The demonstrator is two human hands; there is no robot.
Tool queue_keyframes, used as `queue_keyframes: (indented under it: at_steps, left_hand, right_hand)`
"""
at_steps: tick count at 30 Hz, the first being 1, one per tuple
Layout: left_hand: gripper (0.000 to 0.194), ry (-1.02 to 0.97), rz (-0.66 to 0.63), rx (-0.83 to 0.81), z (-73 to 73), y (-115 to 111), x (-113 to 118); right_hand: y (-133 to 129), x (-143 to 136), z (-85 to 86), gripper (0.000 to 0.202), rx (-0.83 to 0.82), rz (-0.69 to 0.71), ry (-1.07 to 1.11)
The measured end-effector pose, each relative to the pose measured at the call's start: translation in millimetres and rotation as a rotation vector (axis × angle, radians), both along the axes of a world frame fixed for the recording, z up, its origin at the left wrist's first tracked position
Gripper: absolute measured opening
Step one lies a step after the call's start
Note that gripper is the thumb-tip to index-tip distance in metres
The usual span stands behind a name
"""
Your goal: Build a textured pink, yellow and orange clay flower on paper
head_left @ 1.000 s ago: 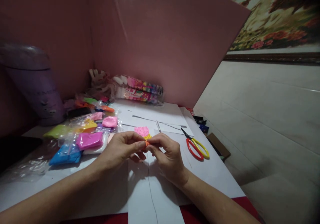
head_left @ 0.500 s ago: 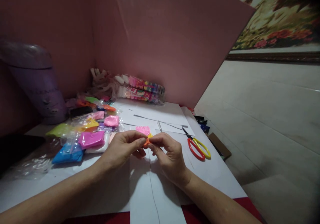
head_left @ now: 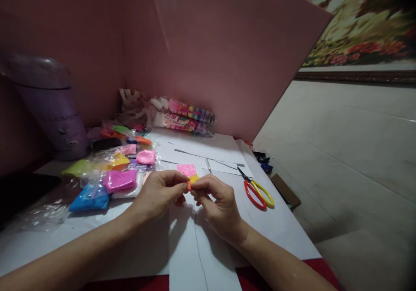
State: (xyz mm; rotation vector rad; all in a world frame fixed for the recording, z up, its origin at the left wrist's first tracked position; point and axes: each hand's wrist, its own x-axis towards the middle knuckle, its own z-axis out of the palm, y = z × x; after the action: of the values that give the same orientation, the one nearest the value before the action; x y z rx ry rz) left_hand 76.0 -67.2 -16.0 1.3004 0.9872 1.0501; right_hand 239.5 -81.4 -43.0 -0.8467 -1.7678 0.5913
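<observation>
While the left hand (head_left: 159, 194) and the right hand (head_left: 218, 204) pinch the orange piece (head_left: 189, 186) together between their fingertips, it is above the white paper (head_left: 185, 256). Just behind it are the yellow piece (head_left: 194, 178) and the pink piece (head_left: 186, 170). Scissors (head_left: 258, 193) lie to the right, and bagged colourful pieces (head_left: 120, 181) to the left.

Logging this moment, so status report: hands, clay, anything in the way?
Left hand and right hand pinching orange clay. Pink clay and yellow clay just beyond. Scissors off right, not blocking.
</observation>
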Motion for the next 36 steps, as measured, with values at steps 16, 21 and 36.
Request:
queue_keyframes:
  at_steps: [16,21,36]
  left_hand:
    - [0.028,-0.119,-0.084,-0.130,-6.9,6.2,-5.9]
    - [0.022,-0.125,-0.048,-0.158,-4.6,3.0,-4.4]
    - [0.020,0.000,-0.103,0.008,-4.8,1.8,-5.0]
  right_hand:
    - [-1.4,2.3,5.8,0.011,0.016,-0.086,-0.038]
    - [-2.6,-0.2,7.7,0.019,0.113,-0.022,-0.108]
    - [0.7,-0.7,5.0,0.005,-0.134,0.016,0.081]
